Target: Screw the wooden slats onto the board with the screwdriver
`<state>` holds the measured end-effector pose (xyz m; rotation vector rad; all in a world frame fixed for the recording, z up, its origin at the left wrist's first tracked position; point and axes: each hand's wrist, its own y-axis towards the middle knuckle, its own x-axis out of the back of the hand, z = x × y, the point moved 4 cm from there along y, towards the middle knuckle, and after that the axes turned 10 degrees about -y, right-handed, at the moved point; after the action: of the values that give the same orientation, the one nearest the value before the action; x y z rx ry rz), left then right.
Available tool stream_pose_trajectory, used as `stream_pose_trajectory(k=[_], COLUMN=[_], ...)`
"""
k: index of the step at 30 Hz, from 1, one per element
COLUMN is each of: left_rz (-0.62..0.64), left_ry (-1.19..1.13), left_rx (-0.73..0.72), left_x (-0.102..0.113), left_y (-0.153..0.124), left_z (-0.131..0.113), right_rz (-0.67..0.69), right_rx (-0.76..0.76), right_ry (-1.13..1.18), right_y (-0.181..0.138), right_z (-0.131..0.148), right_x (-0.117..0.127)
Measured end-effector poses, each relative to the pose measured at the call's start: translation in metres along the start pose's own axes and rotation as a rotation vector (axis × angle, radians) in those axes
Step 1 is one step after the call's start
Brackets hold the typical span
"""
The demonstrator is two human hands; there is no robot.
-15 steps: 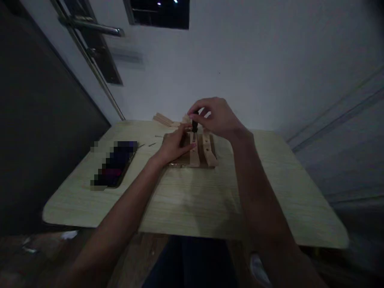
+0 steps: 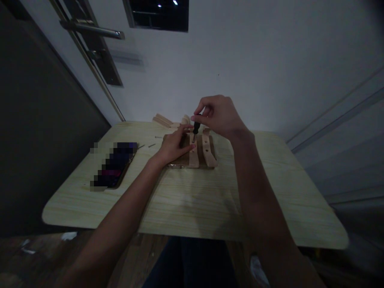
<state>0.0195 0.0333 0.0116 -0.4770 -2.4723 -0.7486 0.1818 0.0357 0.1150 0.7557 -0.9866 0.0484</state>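
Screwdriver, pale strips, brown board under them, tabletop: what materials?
Screwdriver: black handle, probably plastic; greyish shaft, likely metal.
Pale strips: probably bare wood; light tan, matte-looking, with dark round holes.
Brown board: glints along its near edge suggest clear film or tape; core material unclear.
Tabletop: pale wood-grain pattern, smooth; laminate or real wood, can't tell.

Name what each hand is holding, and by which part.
The right hand holds a screwdriver by the top of its black handle. The left hand, spread over the brown board, grips nothing visible.
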Motion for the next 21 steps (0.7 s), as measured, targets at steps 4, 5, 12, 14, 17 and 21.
stream_pose_trajectory(k=[4, 5, 12, 14, 17, 21], left_rz=[0.008, 0.009, 0.004, 0.005, 0.005, 0.008], left_ry=[-0.004, -0.005, -0.024, -0.021, -0.002, 0.0], left_rx=[0.006, 0.006, -0.007, -0.008, 0.016, 0.031], left_x=[0.001, 0.002, 0.003, 0.003, 0.004, 0.003], left_y=[-0.001, -0.001, -0.002, -0.003, -0.003, -0.004], left_z=[-0.001, -0.001, 0.003, 0.003, 0.002, 0.003], right_rz=[-0.039, -0.038, -0.012, 0.028, 0.094, 0.093], right_rx=[-0.02, -0.018, 0.031, 0.043, 0.052, 0.05], right_ry=[-0.027, -0.028, 0.013, 0.04, 0.08, 0.108], right_y=[0.001, 0.002, 0.003, 0.002, 0.001, -0.001], right_z=[-0.004, -0.004, 0.006, 0.008, 0.009, 0.007], right_x=[-0.006, -0.007, -0.003, -0.003, -0.004, -0.002])
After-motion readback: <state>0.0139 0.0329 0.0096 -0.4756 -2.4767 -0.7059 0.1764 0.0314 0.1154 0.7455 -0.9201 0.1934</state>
